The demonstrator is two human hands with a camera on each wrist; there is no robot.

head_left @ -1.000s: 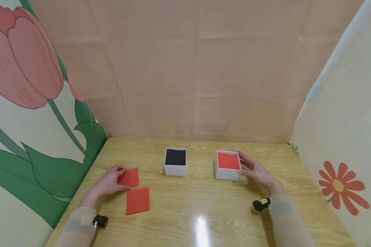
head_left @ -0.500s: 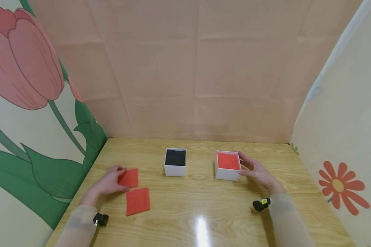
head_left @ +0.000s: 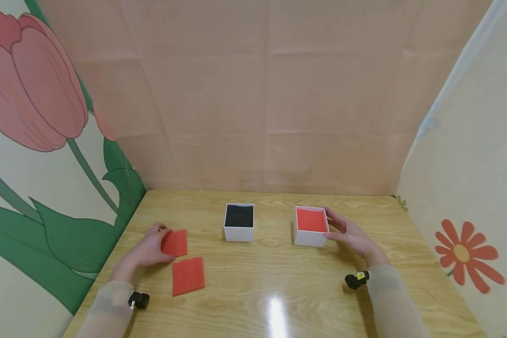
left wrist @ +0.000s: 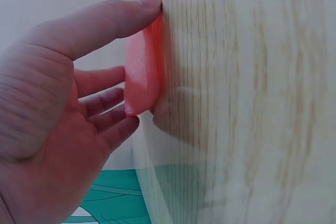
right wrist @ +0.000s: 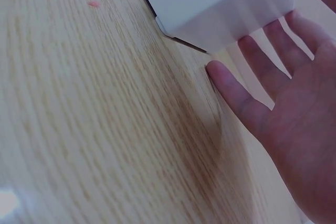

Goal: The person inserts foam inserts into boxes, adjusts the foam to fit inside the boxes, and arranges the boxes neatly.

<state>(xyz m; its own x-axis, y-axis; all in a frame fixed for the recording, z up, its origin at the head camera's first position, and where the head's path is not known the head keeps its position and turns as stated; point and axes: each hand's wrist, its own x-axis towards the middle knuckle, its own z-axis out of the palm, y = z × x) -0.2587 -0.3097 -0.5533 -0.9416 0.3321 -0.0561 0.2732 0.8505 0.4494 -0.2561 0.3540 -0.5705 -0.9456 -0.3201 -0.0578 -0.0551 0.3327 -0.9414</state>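
At the table's left side my left hand (head_left: 144,249) has thumb and fingers spread round the left edge of a soft red square pad (head_left: 176,242). In the left wrist view this pad (left wrist: 139,77) shows as a thick, rounded edge between thumb and fingers, close against the wood. A second red square pad (head_left: 188,277) lies flat just nearer to me. Over on the right, my right hand (head_left: 354,237) holds a small white open-topped box (head_left: 309,239) by its right side. Red material (head_left: 311,220) fills that box. The right wrist view shows the fingertips at the box's wall (right wrist: 231,22).
Another white box (head_left: 238,234), filled with black material (head_left: 239,216), stands left of the red-filled one. The wooden table (head_left: 253,286) ends at a pinkish back curtain (head_left: 266,117). A tiny red scrap (right wrist: 93,3) lies on the wood in the right wrist view.
The far red pad has shifted very slightly left with my left hand, a little away from the nearer pad. My right hand and both boxes stay in place.
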